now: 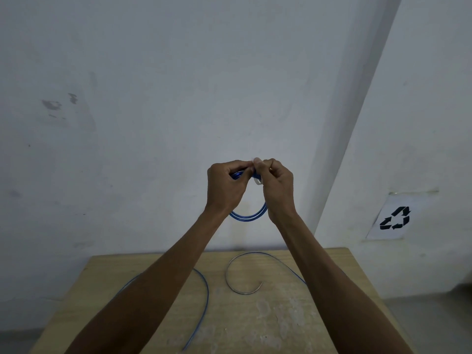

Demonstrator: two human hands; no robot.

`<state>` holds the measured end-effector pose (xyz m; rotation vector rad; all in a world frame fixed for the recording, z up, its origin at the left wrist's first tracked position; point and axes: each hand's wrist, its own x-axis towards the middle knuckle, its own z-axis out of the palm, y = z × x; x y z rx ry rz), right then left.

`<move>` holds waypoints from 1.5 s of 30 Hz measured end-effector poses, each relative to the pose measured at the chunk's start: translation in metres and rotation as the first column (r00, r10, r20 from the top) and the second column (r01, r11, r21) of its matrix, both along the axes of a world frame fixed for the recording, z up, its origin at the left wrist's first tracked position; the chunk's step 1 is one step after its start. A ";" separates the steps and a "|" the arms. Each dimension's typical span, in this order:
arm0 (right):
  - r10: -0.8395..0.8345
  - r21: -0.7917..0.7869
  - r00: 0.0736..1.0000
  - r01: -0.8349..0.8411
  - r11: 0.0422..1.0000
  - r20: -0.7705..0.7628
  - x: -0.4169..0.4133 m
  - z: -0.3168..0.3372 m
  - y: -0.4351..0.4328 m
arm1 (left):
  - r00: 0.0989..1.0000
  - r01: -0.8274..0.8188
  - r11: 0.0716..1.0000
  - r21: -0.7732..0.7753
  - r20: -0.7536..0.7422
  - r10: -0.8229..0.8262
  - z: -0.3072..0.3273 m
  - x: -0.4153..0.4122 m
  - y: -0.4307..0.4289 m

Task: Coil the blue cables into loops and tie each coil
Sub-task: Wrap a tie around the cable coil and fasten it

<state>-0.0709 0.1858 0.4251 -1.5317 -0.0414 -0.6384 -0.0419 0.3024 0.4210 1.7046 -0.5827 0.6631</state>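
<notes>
A coiled blue cable (247, 216) hangs in the air in front of the wall, its lower arc showing between my wrists. My left hand (224, 186) grips the top of the coil with curled fingers. My right hand (274, 185) pinches a small white tie (257, 180) at the top of the same coil, right beside the left hand. On the wooden table (255, 323) below, a loose blue cable (203, 300) lies in a long curve at the left. A second cable (231, 282) curls in an open loop at the centre.
The table stands against a white wall. A paper with a black recycling symbol (394, 218) is stuck to the wall at the right. Grey floor shows on both sides of the table.
</notes>
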 end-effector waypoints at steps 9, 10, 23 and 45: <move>0.049 -0.131 0.988 -0.068 0.989 -0.143 0.000 0.037 -0.029 | 0.995 0.104 0.992 0.071 -0.009 -0.104 0.007 0.004 0.006; 0.070 -0.143 0.982 -0.095 0.985 -0.176 0.000 0.041 -0.032 | 0.993 0.115 0.990 0.077 -0.015 -0.114 0.007 0.004 0.006; -0.022 -0.010 0.968 0.020 1.000 -0.251 0.027 0.050 -0.034 | 0.970 0.242 0.968 0.071 -0.054 -0.239 -0.004 -0.006 0.006; 0.274 -0.216 0.958 -0.286 0.934 -0.085 0.006 0.025 -0.043 | 0.830 0.101 0.880 -0.464 -0.448 -0.332 0.009 0.010 0.019</move>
